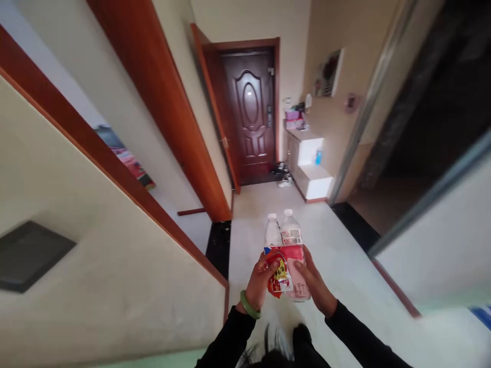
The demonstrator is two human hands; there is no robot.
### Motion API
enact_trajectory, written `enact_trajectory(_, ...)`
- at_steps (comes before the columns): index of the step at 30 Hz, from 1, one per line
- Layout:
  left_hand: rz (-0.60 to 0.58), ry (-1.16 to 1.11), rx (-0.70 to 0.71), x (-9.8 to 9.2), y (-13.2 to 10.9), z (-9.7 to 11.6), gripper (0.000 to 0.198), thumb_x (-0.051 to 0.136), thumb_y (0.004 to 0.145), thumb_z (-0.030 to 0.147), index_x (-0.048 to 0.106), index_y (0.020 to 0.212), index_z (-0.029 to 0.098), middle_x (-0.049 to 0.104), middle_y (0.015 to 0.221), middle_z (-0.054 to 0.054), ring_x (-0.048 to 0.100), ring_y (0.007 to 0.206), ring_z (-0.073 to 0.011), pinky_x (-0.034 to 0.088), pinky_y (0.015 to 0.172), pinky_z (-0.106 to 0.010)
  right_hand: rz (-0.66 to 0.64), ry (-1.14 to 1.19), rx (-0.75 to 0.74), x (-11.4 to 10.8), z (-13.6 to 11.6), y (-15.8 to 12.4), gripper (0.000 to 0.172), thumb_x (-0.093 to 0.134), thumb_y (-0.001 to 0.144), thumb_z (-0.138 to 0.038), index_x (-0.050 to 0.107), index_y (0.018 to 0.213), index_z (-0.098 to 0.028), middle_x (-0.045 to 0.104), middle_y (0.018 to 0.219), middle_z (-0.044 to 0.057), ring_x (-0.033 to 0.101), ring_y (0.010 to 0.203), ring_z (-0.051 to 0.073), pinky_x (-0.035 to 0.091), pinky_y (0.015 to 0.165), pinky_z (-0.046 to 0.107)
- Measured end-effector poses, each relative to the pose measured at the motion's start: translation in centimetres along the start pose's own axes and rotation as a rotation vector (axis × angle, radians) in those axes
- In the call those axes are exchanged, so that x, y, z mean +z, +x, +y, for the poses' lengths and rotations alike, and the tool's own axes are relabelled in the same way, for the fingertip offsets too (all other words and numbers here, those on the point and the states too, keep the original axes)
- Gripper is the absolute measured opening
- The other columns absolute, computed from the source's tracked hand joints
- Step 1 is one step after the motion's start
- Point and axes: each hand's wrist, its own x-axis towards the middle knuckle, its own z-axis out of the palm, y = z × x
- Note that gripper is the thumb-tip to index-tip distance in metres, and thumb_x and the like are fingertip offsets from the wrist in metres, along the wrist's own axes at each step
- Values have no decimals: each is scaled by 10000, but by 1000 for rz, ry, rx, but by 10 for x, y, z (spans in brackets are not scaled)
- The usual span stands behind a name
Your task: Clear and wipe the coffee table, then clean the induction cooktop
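Two clear plastic bottles [283,236] with white caps are held upright side by side in front of me, together with a red and white packet [282,273] pressed against their lower halves. My left hand [261,278], with a green bangle on the wrist, wraps around the left side of the bundle, thumb on the packet. My right hand [316,283] grips the right side, fingers closed on the bottles. Both sleeves are black.
I stand in a light-tiled hallway. A dark brown entry door [251,112] is at the far end, with shoes [283,176] on the floor beside it. A white stepped cabinet [311,163] stands at the right. Open wooden doorways [164,102] line the left wall; a dark opening [422,128] is at right.
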Motion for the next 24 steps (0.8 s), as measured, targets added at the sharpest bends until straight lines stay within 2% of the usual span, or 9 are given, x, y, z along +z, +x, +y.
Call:
enact_trajectory(2, 132, -39, 61, -19, 48, 26, 534, 951, 742, 446, 759, 1166, 185, 802, 1088, -93, 767, 975, -252, 593, 944, -400, -139, -5, 74, 18, -7, 77, 937, 768, 867, -667, 332, 1625, -331, 657, 1483, 90, 640, 1337, 332, 477, 1189, 548)
enact_trajectory(4, 266, -64, 121, -45, 90, 53, 539, 957, 735, 433, 765, 1177, 191, 805, 1079, -91, 768, 972, -254, 594, 943, -406, -271, -38, 112, 47, -10, 152, 899, 756, 883, -658, 348, 1615, -335, 625, 1524, 87, 601, 1391, 329, 457, 1210, 547)
enact_trajectory(9, 484, -109, 281, -132, 195, 119, 486, 936, 760, 447, 794, 1160, 211, 799, 1091, -83, 759, 1000, -250, 586, 970, -409, -499, -120, 167, 139, 7, 326, 879, 763, 865, -673, 395, 1588, -334, 599, 1548, 81, 564, 1430, 337, 462, 1207, 539)
enact_trajectory(13, 567, -111, 360, -202, 291, 173, 497, 953, 723, 452, 814, 1133, 207, 787, 1134, -86, 749, 1022, -261, 588, 972, -412, -574, -156, 152, 207, 25, 456, 866, 764, 861, -669, 406, 1571, -327, 604, 1535, 88, 583, 1403, 336, 466, 1201, 537)
enact_trajectory(18, 615, -138, 417, -277, 403, 247, 514, 956, 712, 467, 822, 1133, 205, 790, 1097, -82, 745, 1004, -257, 583, 971, -406, -614, -214, 123, 290, 29, 605, 835, 797, 817, -661, 483, 1509, -314, 639, 1476, 90, 623, 1337, 341, 480, 1180, 532)
enact_trajectory(21, 680, -162, 453, -325, 458, 291, 507, 954, 718, 470, 825, 1126, 197, 797, 1102, -89, 744, 986, -248, 583, 944, -385, -674, -261, 113, 348, 38, 688, 815, 810, 788, -678, 530, 1456, -306, 667, 1418, 93, 647, 1287, 342, 502, 1148, 528)
enact_trajectory(24, 764, -186, 507, -377, 498, 335, 479, 959, 712, 472, 833, 1076, 186, 804, 1031, -85, 740, 910, -227, 581, 882, -357, -777, -294, 128, 416, 63, 763, 859, 816, 765, -703, 515, 1464, -305, 682, 1391, 96, 656, 1264, 343, 504, 1141, 541)
